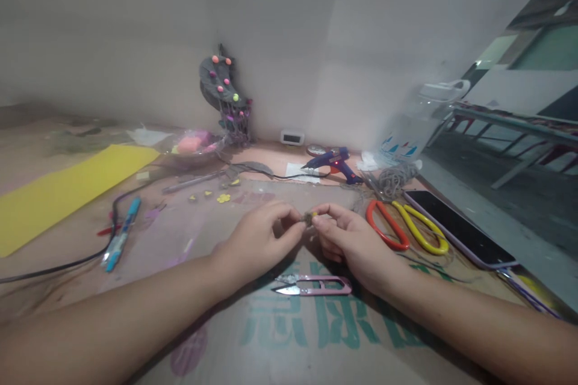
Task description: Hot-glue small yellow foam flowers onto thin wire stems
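Tabletop point(230, 337), blurred green characters point(347, 322), left hand point(264, 233), right hand point(350, 237), pinched small piece point(309, 218)

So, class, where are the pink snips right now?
In the head view, the snips lie below centre and slightly right, on the near side of the right hand and close to it.

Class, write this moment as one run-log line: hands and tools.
left hand: pinching small piece | right hand: pinching it too | snips: lying nearer than hands | glue gun: beyond hands, red light lit
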Available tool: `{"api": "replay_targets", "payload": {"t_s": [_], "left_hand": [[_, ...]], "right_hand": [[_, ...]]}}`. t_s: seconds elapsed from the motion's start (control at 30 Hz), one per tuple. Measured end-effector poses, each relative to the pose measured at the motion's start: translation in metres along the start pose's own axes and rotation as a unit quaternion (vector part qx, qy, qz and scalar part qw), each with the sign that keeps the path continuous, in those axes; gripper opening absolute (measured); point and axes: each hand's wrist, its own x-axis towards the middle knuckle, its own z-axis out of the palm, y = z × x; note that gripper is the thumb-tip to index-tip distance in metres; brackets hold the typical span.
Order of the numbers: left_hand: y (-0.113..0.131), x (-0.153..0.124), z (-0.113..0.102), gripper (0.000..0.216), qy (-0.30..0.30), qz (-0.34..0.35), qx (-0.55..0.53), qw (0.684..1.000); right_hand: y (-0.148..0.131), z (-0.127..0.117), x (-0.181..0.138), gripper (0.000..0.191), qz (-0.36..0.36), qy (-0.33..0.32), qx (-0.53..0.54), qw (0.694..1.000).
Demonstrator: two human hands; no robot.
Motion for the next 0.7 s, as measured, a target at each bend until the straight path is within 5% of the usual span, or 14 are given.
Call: {"api": "replay_targets", "payload": {"t_s": [0.2,0.53,0.7], "left_hand": [[-0.0019,0.0012,0.0013,0.015,-0.016,0.019,-0.006,1.000],[-0.0004,0.0003,-0.0025,0.025,-0.010,-0.061,-0.124,0.990],[0.0011,-0.0005,-0.0038,0.019,-0.012,-0.036,-0.073,0.997]], "right_hand": [[-0.0017,0.0016,-0.0003,0.034,0.002,0.006,-0.002,1.000],[-0.0012,-0.0025,0.0014,0.040,-0.004,0.007,-0.061,0.998],[0.0011,-0.0008,-0.0001,0.041,0.014,-0.017,-0.078,0.997]]}}
